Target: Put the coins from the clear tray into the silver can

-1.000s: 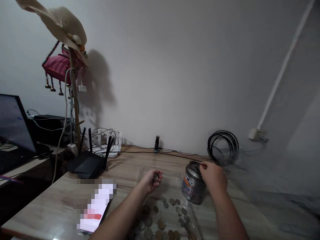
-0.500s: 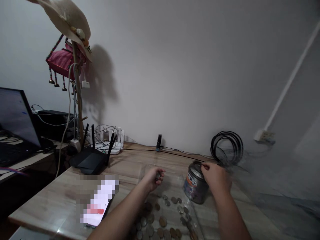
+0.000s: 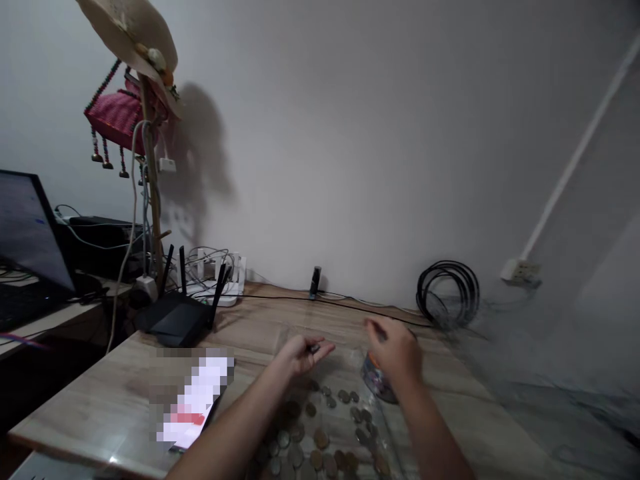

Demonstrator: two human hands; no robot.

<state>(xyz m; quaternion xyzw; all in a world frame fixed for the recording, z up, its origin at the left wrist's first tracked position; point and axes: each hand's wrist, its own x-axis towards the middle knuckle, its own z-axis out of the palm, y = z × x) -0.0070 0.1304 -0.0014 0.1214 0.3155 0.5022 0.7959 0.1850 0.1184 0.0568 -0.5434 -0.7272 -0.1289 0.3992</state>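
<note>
At the far left I see a laptop screen (image 3: 27, 230) on a lower side desk, and beside it a thin pole draped with a straw hat (image 3: 133, 30) and a pink beaded bag (image 3: 111, 119). To the right of the pole, a black router (image 3: 175, 320) with upright antennas sits at the back corner of the wooden table (image 3: 115, 390), with a white power strip (image 3: 220, 287) and tangled cables just behind it. Nearer to me on the table lies a phone (image 3: 193, 407), its screen blurred out. Next comes my left hand (image 3: 303, 353), palm up and loosely cupped, with a few small coins (image 3: 314, 348) resting at the fingertips. Below and between both forearms, a loose spread of coins (image 3: 320, 437) lies on a clear plastic sheet on the table. To the right, my right hand (image 3: 395, 350) is raised just in front of a silver tin can (image 3: 374, 381), hiding most of it; the hand is motion-blurred, with thumb and forefinger drawn together, and I cannot tell whether they pinch a coin. The can stands on the table just right of the scattered coins. Further right, a black coil of cable (image 3: 447, 293) leans against the wall, and a white wall socket (image 3: 520, 272) sits beyond it.
</note>
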